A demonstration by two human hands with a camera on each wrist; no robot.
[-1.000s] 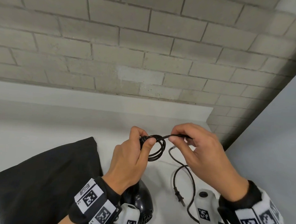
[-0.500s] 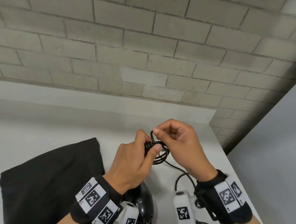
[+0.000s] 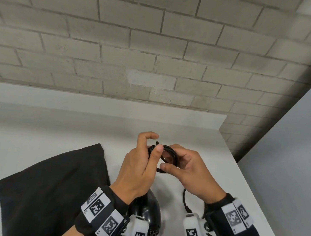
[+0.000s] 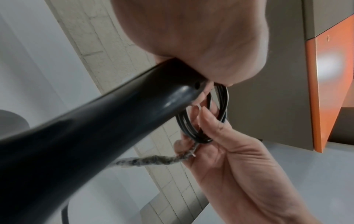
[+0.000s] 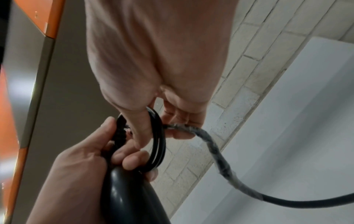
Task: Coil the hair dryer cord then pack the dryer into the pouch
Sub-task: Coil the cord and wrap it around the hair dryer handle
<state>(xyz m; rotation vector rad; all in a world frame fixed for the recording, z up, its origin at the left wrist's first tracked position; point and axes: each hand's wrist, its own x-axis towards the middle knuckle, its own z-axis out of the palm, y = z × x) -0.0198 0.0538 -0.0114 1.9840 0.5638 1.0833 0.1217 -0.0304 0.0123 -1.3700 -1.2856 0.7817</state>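
A black hair dryer (image 3: 147, 212) stands on its head on the white table, handle (image 4: 99, 130) up. My left hand (image 3: 138, 164) grips the handle's top and pins a small black cord coil (image 3: 168, 155) there with the thumb. My right hand (image 3: 186, 168) holds the coil's other side, with the thumb across the loops (image 5: 158, 145) and the fingers curled round the free cord (image 5: 214, 148). The rest of the cord hangs down to the plug end (image 3: 186, 204) near the right wrist. A black fabric pouch (image 3: 54, 190) lies flat to the left.
A grey brick wall (image 3: 155, 53) rises behind the white table (image 3: 58, 129). The table's right edge runs diagonally past my right wrist, with grey floor (image 3: 285, 163) beyond. An orange and grey panel (image 4: 325, 75) shows in the wrist views.
My right hand brought the cord round from the right onto the coil and now holds the loops from below. The slack on the table has shortened. The left hand stayed on the handle.
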